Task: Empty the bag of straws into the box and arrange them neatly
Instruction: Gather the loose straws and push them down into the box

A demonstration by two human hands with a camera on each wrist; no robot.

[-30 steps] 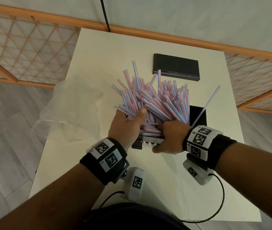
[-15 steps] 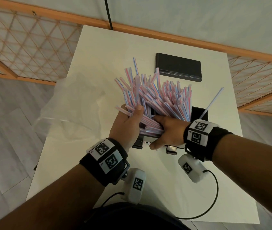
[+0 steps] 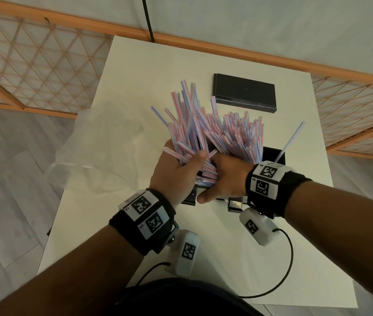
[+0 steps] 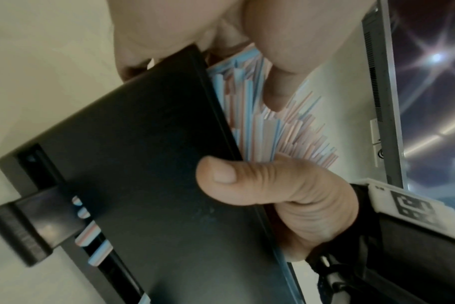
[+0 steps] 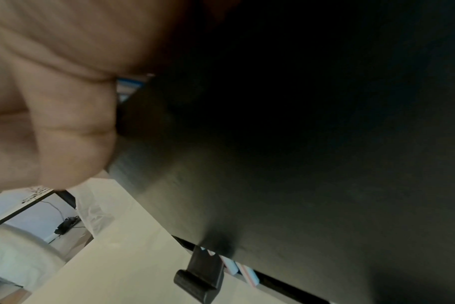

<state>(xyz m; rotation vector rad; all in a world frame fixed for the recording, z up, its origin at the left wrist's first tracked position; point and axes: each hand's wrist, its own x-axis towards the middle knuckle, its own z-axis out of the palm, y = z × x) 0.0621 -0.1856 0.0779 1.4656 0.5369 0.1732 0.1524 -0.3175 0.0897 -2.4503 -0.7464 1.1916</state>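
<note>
A thick bundle of pink-and-blue striped straws (image 3: 217,135) stands fanned out in a black box (image 3: 272,153) near the table's middle. My left hand (image 3: 187,163) grips the bundle's left side, thumb across the straws. From the right, my right hand (image 3: 219,172) curls its fingers into the bundle. In the left wrist view its thumb (image 4: 247,181) lies on the box's front wall (image 4: 156,164) beside the straws (image 4: 273,127). One straw (image 3: 292,137) leans out to the right. A few straw ends (image 5: 242,269) show in the box's bottom slot. The clear plastic bag (image 3: 103,144) lies crumpled to the left.
The box's black lid (image 3: 244,92) lies flat at the table's far side. A small black tab (image 5: 203,277) sticks out below the box's slot. The white table (image 3: 226,258) ends close on all sides, with wooden lattice panels (image 3: 33,65) beyond.
My hands have drawn closer together, squeezing the loose fan of straws into a tighter, more upright bundle. The right thumb has come down onto the box's front.
</note>
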